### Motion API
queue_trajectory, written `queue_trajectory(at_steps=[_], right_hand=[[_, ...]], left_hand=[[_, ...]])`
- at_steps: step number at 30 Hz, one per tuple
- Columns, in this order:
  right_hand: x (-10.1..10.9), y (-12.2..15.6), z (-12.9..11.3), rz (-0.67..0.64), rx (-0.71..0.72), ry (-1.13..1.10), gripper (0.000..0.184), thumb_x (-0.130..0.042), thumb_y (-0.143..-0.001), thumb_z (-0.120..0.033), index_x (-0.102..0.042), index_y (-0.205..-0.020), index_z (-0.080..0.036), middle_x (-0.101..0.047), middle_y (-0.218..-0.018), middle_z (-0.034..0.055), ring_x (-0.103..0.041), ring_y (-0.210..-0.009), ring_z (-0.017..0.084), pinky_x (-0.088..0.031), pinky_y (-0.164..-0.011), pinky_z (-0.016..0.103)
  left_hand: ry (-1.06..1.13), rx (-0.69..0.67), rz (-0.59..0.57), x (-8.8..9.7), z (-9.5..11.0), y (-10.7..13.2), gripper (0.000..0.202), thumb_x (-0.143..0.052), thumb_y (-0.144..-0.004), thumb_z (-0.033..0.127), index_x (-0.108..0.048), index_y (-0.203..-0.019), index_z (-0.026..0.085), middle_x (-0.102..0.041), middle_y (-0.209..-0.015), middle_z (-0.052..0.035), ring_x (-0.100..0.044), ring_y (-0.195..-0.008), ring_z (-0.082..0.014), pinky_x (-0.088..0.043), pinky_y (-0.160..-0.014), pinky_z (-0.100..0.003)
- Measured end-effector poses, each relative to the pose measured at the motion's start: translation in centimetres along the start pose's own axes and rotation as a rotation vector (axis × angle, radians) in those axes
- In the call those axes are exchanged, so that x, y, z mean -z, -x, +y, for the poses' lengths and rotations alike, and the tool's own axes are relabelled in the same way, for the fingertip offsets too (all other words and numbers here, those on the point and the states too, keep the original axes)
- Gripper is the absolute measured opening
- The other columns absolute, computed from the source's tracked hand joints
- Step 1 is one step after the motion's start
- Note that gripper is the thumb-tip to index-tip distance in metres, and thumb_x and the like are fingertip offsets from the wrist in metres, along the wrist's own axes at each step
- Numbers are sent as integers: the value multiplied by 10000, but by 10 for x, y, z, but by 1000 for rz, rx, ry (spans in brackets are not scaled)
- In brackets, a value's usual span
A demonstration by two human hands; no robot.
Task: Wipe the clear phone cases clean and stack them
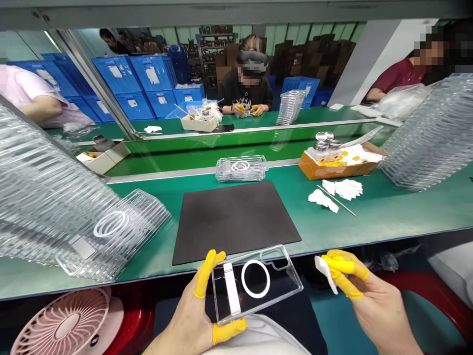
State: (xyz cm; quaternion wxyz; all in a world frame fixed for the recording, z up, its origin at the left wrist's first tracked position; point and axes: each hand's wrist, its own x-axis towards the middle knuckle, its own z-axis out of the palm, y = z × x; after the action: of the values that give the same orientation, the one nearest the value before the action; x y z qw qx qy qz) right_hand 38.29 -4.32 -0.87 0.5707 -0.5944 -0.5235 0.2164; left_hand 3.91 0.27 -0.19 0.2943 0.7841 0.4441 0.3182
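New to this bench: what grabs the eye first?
Probably the yellow finger cots on both hands, front and centre: the left hand grips a clear phone case with a white ring, the right hand pinches a white wipe. Then the tall leaning stack of clear cases at far left, and the pink fan below it.

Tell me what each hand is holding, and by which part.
Left hand holds the clear case by the long edges near its left end; right hand pinches a white wipe by its right side.
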Motion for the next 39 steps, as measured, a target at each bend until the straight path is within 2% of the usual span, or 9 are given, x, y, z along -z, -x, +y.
queue_trajectory(at_steps=[4, 9, 12, 14, 18, 22, 27, 35, 39], right_hand=[[-23, -2, -20, -120, 249, 157, 177, -662, -836, -168, -711, -979, -260, -656, -1002, 59, -610, -989, 223, -533, -838, 340], [-70, 4, -58, -362, 639, 277, 225, -546, -854, -58, -668, -997, -181, -633, -902, 66, -562, -942, 216, -486, -871, 401], [-81, 7, -58, -357, 707, 315, 244, -507, -840, -24, -652, -997, -143, -614, -902, 80, -548, -922, 218, -448, -902, 456], [-73, 6, -46, -304, 708, 385, 232, -506, -831, -4, -640, -976, -126, -603, -926, 98, -544, -951, 232, -427, -913, 489], [-40, -1, -10, -176, 618, 543, 158, -576, -840, -36, -630, -920, -161, -605, -924, 91, -545, -993, 258, -414, -902, 499], [-21, -8, 11, -34, 351, 397, 167, -625, -862, -141, -662, -993, -237, -612, -1012, 69, -563, -991, 231, -470, -843, 400], [-24, -15, 13, 54, 37, 102, 123, -676, -838, -285, -714, -952, -256, -632, -1045, 64, -617, -973, 211, -527, -814, 328], [-25, -28, 17, 108, -53, -22, 210, -771, -721, -354, -734, -883, -225, -687, -983, 65, -648, -935, 224, -544, -874, 350], [-29, -39, 16, 112, -118, -61, 281, -800, -672, -369, -731, -905, -228, -695, -1026, 52, -662, -939, 232, -551, -884, 345]], left_hand=[[-10, -7, 22, -1, 2, -3, 1043, -820, -686, 430, -170, -1493, 312, -544, -1365, -190, -547, -1229, -419, -473, -938, -660], [-87, -66, 18, 0, 2, -6, 1098, -857, -639, 387, -168, -1489, 302, -577, -1325, -194, -598, -1170, -410, -507, -912, -635], [-120, -88, 25, 0, 2, -8, 1142, -852, -644, 346, -117, -1514, 264, -605, -1279, -198, -632, -1129, -385, -533, -907, -587], [-123, -100, 27, -1, 2, -9, 1135, -843, -657, 326, -108, -1519, 260, -605, -1282, -196, -608, -1168, -382, -538, -915, -563], [-102, -116, 24, -3, -1, -6, 1095, -819, -698, 357, -103, -1523, 280, -576, -1327, -198, -577, -1208, -384, -504, -946, -589], [-59, -81, -36, -2, -5, 1, 1130, -807, -705, 443, -65, -1535, 251, -516, -1376, -238, -523, -1250, -431, -438, -962, -660], [8, -79, -141, -1, -7, 5, 1146, -828, -688, 399, -63, -1533, 282, -400, -1467, -238, -405, -1329, -470, -345, -988, -711], [49, -66, -96, -2, -2, 1, 1182, -879, -626, 395, -96, -1506, 304, -348, -1495, -223, -304, -1387, -464, -318, -1037, -697], [2, -83, -60, 5, 8, -7, 1324, -908, -572, 422, 21, -1508, 309, -435, -1435, -203, -386, -1355, -437, -342, -1052, -678]])
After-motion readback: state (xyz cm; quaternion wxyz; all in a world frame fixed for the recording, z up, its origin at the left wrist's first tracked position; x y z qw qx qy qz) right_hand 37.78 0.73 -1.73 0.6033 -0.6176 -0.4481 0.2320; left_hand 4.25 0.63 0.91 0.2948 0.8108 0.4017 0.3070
